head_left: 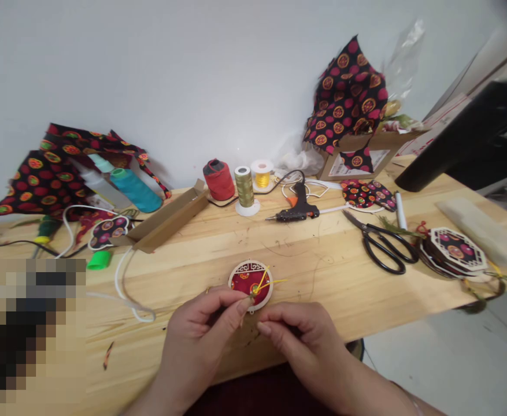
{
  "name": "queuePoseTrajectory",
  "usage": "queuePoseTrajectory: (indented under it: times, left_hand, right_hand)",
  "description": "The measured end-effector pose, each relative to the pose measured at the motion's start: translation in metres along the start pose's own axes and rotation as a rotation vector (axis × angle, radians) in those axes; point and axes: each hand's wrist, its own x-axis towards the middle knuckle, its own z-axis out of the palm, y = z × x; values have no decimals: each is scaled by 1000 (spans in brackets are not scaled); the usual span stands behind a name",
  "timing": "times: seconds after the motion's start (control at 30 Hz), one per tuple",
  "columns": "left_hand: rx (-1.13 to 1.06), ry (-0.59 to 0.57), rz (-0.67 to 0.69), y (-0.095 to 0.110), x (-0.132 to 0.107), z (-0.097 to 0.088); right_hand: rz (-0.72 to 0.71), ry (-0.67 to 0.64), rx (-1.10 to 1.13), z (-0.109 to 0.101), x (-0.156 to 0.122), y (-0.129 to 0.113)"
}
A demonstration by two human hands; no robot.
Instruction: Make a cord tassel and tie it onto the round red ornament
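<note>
While pinching yellow cord (261, 280) with left hand (203, 320) by a round ornament (243, 282) near the bench's (201, 271) front edge, got right hand (300, 334) curled almost closed, can't tell if holding anything.

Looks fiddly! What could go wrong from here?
The yellow cord pinched in the left hand has loose ends, so it might slip or tangle.
The glue gun lies on the bare wood; if hot, which I can't tell, it could scorch or drip.
The stack of ornaments sits near the table's edge, so a bump might knock it off.
</note>
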Motion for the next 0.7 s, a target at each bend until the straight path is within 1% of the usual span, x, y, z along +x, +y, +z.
queuePoseTrajectory:
  times: [0.13,0.27,0.5,0.7]
  left_hand:
    - [26,31,0,3,-2,2]
    - [57,60,3,3,-5,2]
    - [108,97,27,2,-4,4]
    - [138,119,59,2,-4,5]
  right_hand:
    - [-115,11,-143,2,-4,-2]
    - [-206,16,-241,0,-5,-4]
    - [-324,-23,-393,-1,-4,-2]
    - [-400,-5,-500,-1,-4,-4]
